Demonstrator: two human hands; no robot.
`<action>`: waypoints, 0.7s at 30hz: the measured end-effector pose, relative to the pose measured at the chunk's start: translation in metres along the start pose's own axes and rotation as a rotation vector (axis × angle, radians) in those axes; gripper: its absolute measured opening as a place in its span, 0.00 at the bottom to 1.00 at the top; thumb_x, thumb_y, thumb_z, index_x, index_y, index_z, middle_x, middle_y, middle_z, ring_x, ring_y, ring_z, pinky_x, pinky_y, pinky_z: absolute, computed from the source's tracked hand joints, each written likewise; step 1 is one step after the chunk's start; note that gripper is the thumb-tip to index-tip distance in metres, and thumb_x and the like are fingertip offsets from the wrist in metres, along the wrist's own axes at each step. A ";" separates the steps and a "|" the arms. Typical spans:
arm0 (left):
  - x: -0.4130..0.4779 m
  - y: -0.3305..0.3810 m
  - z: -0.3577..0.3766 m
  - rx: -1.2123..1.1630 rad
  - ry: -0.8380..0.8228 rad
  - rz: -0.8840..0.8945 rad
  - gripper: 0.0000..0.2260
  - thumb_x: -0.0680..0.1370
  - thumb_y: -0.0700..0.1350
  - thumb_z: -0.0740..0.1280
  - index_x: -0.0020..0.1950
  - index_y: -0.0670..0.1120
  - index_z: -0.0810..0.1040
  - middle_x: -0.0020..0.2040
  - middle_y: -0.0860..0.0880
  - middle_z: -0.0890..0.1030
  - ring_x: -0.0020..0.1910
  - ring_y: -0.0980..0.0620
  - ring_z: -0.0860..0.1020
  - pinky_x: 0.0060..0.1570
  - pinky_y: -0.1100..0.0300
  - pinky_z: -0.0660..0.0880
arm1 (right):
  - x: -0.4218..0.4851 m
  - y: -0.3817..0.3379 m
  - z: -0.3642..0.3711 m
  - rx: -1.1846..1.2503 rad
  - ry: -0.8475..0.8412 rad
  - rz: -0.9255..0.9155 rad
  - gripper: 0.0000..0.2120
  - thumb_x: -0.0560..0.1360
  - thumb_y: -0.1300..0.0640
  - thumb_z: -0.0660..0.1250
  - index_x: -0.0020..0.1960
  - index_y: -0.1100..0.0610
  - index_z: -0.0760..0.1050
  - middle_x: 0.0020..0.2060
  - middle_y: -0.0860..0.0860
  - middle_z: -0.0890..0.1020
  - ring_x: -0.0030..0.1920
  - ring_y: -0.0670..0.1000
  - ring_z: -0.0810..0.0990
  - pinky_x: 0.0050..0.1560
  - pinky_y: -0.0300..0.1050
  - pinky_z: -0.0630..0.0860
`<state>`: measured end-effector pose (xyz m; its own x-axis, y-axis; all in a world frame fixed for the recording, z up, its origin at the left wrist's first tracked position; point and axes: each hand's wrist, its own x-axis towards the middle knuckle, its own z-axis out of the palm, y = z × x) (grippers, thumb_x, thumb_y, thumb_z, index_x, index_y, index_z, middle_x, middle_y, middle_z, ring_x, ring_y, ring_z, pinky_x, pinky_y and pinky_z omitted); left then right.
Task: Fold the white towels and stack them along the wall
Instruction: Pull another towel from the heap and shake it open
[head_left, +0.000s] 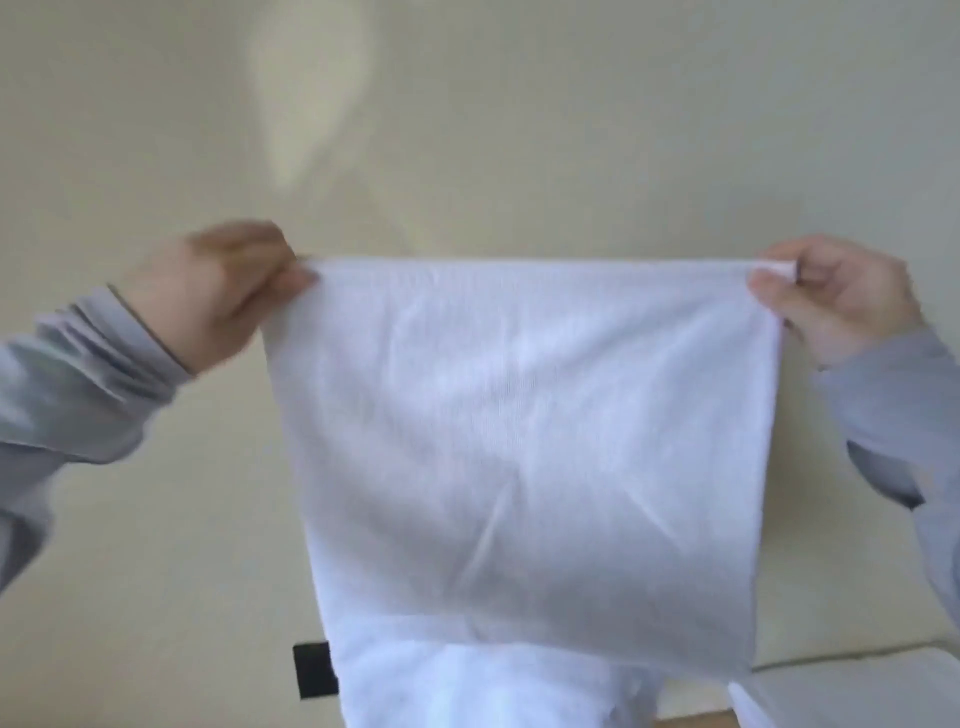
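Thin white square cloth towel (519, 441) hangs upright, stretched between both hands in front of pale beige wall (519, 130). Left hand (218, 296) pinches top left corner, fingers curled, blurred. Right hand (836, 296) pinches top right corner between thumb and curled fingers. Both hands raised level, well apart, grey sleeves (78, 384) on forearms. Top edge taut and straight; cloth creased near middle, lower part overlapping more white fabric (493, 691) at bottom. Small black rectangular object (311, 670) just left of lower edge.
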<state>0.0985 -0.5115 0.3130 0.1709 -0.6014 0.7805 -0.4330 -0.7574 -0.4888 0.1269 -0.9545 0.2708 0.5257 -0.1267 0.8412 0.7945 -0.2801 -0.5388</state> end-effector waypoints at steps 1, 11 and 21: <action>0.010 -0.007 -0.009 0.018 0.023 0.019 0.24 0.82 0.51 0.50 0.39 0.35 0.74 0.33 0.39 0.72 0.32 0.40 0.72 0.36 0.53 0.64 | 0.006 -0.005 0.002 -0.027 0.005 -0.046 0.09 0.73 0.67 0.66 0.44 0.53 0.74 0.29 0.36 0.80 0.30 0.33 0.75 0.34 0.25 0.70; 0.036 -0.025 -0.063 0.090 -0.059 0.124 0.32 0.82 0.55 0.46 0.35 0.33 0.75 0.32 0.39 0.74 0.29 0.39 0.75 0.35 0.55 0.64 | 0.052 -0.044 0.013 -0.001 -0.103 -0.044 0.10 0.71 0.65 0.69 0.40 0.51 0.76 0.34 0.46 0.80 0.35 0.40 0.77 0.42 0.31 0.75; 0.024 -0.008 -0.068 -0.173 -0.227 -0.473 0.19 0.66 0.52 0.77 0.28 0.42 0.72 0.23 0.54 0.69 0.22 0.56 0.66 0.26 0.70 0.62 | 0.055 -0.038 0.023 0.187 -0.094 0.167 0.07 0.71 0.66 0.70 0.40 0.55 0.79 0.31 0.45 0.84 0.35 0.43 0.81 0.41 0.36 0.77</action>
<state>0.0458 -0.5022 0.3627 0.5603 -0.2603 0.7863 -0.3990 -0.9167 -0.0192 0.1325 -0.9290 0.3365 0.6731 -0.0653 0.7366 0.7322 -0.0811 -0.6763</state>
